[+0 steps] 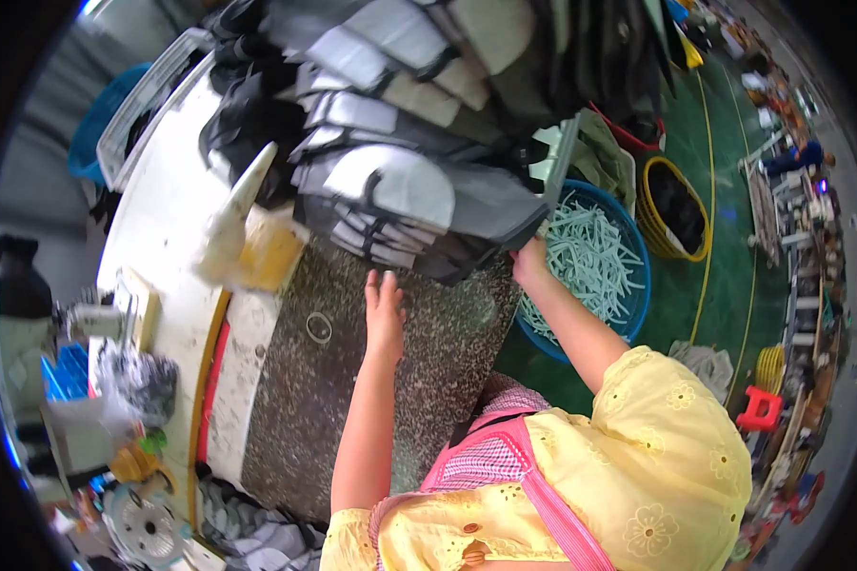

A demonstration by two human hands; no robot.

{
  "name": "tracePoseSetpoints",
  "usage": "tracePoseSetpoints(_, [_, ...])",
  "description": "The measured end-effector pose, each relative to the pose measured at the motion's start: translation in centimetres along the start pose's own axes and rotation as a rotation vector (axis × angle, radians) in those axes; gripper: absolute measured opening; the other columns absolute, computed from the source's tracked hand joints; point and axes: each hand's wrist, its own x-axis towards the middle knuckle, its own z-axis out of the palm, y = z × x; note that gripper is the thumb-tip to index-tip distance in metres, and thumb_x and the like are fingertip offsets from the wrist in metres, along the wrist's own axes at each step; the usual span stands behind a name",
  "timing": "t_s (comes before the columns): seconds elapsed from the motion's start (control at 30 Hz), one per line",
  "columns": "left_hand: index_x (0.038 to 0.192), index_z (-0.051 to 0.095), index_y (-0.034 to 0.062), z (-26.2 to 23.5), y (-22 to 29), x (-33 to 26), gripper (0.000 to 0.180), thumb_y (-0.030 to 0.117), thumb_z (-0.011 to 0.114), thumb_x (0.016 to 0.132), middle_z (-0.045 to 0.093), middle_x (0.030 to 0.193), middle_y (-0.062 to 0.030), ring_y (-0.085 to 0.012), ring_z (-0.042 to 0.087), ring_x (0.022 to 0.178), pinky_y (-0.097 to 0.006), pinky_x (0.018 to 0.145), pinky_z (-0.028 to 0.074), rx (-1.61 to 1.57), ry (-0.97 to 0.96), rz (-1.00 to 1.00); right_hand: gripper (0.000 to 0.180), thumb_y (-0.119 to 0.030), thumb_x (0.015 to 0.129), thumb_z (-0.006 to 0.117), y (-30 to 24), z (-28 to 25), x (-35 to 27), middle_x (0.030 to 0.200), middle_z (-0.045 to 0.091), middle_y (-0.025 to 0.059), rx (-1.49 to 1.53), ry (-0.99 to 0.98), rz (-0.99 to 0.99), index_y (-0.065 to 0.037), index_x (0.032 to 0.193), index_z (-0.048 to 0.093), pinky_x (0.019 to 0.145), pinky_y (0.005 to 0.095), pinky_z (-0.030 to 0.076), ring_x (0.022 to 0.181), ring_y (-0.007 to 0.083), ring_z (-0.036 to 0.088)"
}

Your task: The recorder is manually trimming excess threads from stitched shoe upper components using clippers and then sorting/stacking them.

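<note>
A speckled dark stone slab (352, 381) carries stacked grey-and-black fabric pieces (400, 190) and a small ring (319, 327).

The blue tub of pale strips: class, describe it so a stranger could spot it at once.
Start at the speckled dark worktop and move to its right edge, beyond the right hand. There on the green floor stands the blue tub of pale strips; the yellow-rimmed basket beside it holds dark material instead.

Fabric stack (400, 200) on stone slab (352, 381); basin of strips (595, 262) right of slab.
</note>
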Motion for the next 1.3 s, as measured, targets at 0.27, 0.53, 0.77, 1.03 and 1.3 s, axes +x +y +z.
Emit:
tracePoseSetpoints(0.27, [0.131,0.031,0.0181,0.1,-0.6,6.4,0.069,0.057,0.056,0.081,0.052,0.113,-0.0120,-0.0251,0.051,0.100,-0.038,0.086,0.037,-0.190,0.156,-0.065,0.024,-0.028,0.088,0.054,-0.9,-1.4,3.7,0.081,0.058,0.0035,0.234,-0.285,0.353,-0.005,0.095,0.057,0.062,0.0323,0.047,0.069,0.0135,0.055])
tracePoseSetpoints(0.53, [0.113,0.050,0.0173,0.7,-0.1,6.9,0.052,0.059,0.052,0.082,0.055,0.107,-0.0002,-0.0187,0.053,0.091,-0.033,0.076,0.041,-0.174,0.094,-0.081,0.017,-0.019,0.083,0.053,-2.8,-0.3,2.7,0.069,0.057,0.0024,0.024,-0.407,-0.019,-0.004,0.079,0.060,0.055,0.0255,0.044,0.063,0.0111,0.054])
tracePoseSetpoints(0.77, [0.111,0.051,0.0142,-2.3,0.3,7.8,0.041,0.048,0.050,0.088,0.057,0.110,-0.0041,-0.0215,0.056,0.096,-0.040,0.083,0.044,-0.423,-0.038,-0.049,0.021,-0.022,0.087,0.056,-3.7,0.6,0.2,0.093,0.060,0.0065,0.271,-0.318,0.463,-0.007,0.102,0.058,0.072,0.0291,0.045,0.086,0.0162,0.057])
tracePoseSetpoints(1.03, [0.119,0.046,0.0165,-0.7,-0.2,8.2,0.038,0.041,0.049,0.090,0.056,0.113,-0.0019,-0.0185,0.055,0.100,-0.040,0.085,0.043,-0.365,0.022,-0.059,0.045,-0.022,0.080,0.055,-23.8,4.0,-7.0,0.129,0.043,0.0197,-0.108,0.031,-1.819,-0.001,0.119,0.046,0.095,0.0373,0.035,0.116,0.0316,0.043])
tracePoseSetpoints(1.3, [0.122,0.042,0.0192,0.1,0.5,6.3,0.046,0.036,0.059,0.083,0.054,0.120,-0.0020,-0.0229,0.055,0.104,-0.044,0.081,0.044,-0.356,-0.031,-0.016,0.073,-0.058,0.070,0.063,-33.4,16.2,-15.0,0.139,0.034,0.0183,-1.055,-0.206,-2.128,-0.014,0.127,0.050,0.103,0.0464,0.023,0.126,0.0371,0.032])
